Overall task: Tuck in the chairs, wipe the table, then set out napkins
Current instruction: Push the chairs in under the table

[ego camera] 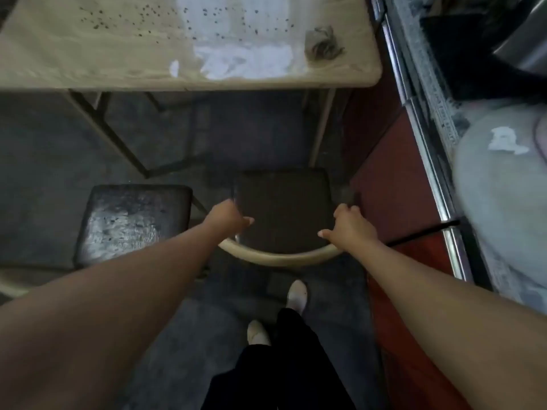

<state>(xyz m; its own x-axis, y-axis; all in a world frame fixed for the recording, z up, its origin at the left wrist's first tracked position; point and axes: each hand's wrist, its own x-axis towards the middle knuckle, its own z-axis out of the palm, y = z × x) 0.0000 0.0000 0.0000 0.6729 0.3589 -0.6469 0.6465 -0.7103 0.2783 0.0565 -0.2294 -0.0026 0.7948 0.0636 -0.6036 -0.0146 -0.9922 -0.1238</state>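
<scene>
A chair with a dark square seat point(284, 208) and a curved pale wooden backrest point(278, 257) stands in front of me, its seat just short of the table's near edge. My left hand point(226, 216) grips the left end of the backrest. My right hand point(347, 223) grips the right end. The wooden table point(88, 63) spans the top of the view, strewn with dark crumbs point(148, 16) and a crumpled brownish scrap point(322, 44) near its right corner. A second chair with a worn shiny seat point(130, 223) stands to the left, also out from under the table.
A metal-framed counter edge point(426, 143) runs down the right side above a red panel point(393, 187). A pale grey bundle point(503, 184) bulges at the far right. Table legs point(321, 128) stand ahead of the chair. My feet point(296, 294) are on dark floor.
</scene>
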